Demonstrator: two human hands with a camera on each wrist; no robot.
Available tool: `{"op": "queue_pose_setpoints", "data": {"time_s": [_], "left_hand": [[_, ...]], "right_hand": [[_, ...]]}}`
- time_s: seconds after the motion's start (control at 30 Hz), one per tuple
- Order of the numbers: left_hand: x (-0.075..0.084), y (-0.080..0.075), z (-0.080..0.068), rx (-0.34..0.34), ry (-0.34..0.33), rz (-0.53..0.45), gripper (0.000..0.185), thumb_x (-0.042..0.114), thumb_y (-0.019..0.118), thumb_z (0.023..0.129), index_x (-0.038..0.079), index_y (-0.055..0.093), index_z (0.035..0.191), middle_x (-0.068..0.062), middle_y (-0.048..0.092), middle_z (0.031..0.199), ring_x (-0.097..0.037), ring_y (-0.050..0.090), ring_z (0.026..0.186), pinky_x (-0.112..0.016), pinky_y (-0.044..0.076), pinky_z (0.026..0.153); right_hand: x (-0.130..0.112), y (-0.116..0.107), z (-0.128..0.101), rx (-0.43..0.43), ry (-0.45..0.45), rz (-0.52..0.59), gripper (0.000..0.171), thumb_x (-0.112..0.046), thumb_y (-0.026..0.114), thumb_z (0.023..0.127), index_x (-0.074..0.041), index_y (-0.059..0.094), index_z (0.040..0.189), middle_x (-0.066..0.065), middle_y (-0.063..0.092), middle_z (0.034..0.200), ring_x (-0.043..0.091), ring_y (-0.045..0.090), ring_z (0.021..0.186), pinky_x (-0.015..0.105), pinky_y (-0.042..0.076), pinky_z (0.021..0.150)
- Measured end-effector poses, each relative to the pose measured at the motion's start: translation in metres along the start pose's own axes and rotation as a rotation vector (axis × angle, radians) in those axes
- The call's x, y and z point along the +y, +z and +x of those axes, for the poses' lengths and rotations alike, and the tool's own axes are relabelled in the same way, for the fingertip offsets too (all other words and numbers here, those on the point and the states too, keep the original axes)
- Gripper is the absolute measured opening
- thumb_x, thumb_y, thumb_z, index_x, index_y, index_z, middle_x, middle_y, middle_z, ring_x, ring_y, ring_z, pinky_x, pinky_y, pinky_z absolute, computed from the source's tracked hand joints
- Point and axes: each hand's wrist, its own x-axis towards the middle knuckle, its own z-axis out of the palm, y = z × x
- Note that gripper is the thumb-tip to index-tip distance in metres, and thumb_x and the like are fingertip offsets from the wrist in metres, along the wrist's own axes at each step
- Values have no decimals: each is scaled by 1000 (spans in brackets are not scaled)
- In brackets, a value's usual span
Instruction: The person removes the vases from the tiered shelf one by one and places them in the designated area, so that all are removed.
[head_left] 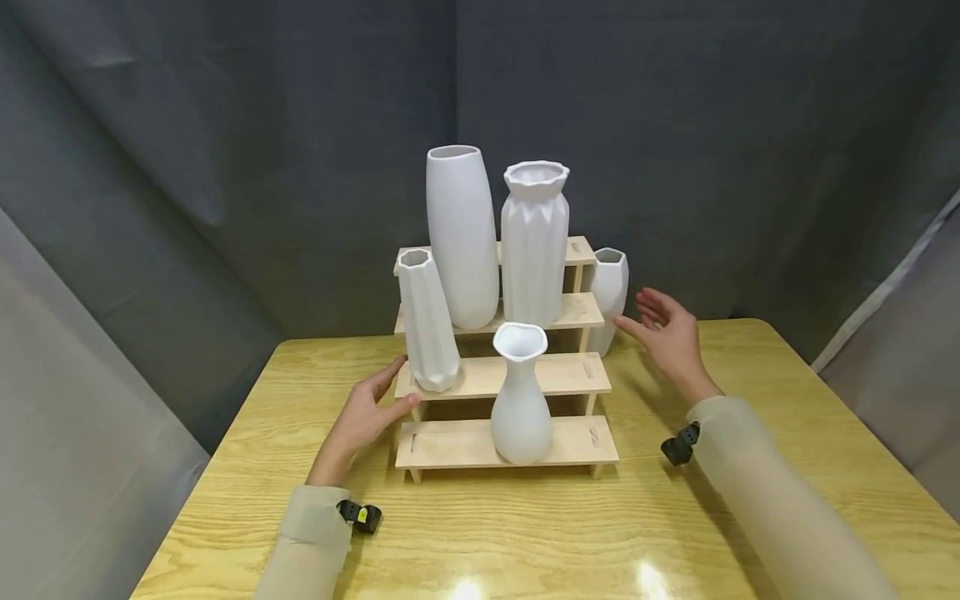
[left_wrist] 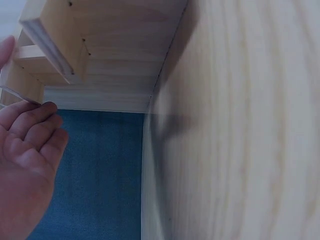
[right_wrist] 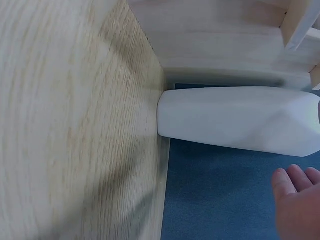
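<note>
My left hand (head_left: 367, 412) is at the left end of a stepped wooden display shelf (head_left: 480, 442). Its thumb lies at the front edge of the second plank from the bottom, the fingers at the rear edge. In the left wrist view the fingertips (left_wrist: 47, 107) meet the plank's end. A slim ribbed white vase (head_left: 429, 325) stands on that plank, leaning slightly. Right of the shelf, a faceted white vase (head_left: 611, 292) stands on the table. My right hand (head_left: 667, 333) hovers beside it, fingers loosely bent; the right wrist view shows a gap between fingers and faceted vase (right_wrist: 235, 120).
A tall smooth vase (head_left: 461, 242) and a pleated vase with a scalloped rim (head_left: 535, 250) stand on the upper planks. On the lowest plank is a round-bellied vase (head_left: 521, 417). Dark grey curtain (head_left: 675, 150) hangs behind the yellow wood-grain table (head_left: 525, 533).
</note>
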Motion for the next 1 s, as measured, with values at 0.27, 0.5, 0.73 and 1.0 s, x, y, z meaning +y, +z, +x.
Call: {"op": "queue_pose_setpoints", "data": {"time_s": [0.27, 0.5, 0.73, 1.0], "left_hand": [[-27, 1, 8, 5, 25, -8, 72, 16, 68, 96, 3, 28, 154, -15, 27, 158, -31, 22, 146, -49, 19, 118], [-40, 2, 12, 27, 53, -14, 73, 21, 70, 95, 4, 31, 154, -15, 30, 158, -30, 25, 145, -50, 21, 117], [-41, 2, 11, 35, 38, 1, 75, 27, 71, 93, 8, 32, 154, -11, 31, 158, -26, 26, 145, -47, 21, 118], [-38, 2, 9, 35, 27, 16, 76, 30, 71, 93, 9, 32, 155, -9, 31, 158, -26, 25, 145, -48, 20, 118]], "right_hand": [[-10, -3, -14, -8, 24, 33, 72, -31, 79, 85, -2, 48, 144, 15, 55, 138, 29, 53, 125, 30, 45, 103], [-13, -4, -22, 1, 6, 109, 62, -24, 78, 86, -1, 53, 138, 17, 59, 133, 31, 57, 120, 14, 49, 89], [-19, -4, -32, -4, 0, 71, 56, -25, 75, 89, -3, 55, 137, 17, 60, 132, 29, 59, 119, 12, 48, 88], [-32, -4, -46, -3, -37, 105, 49, -22, 76, 89, -2, 59, 131, 16, 64, 126, 11, 64, 108, 15, 50, 87]]}}
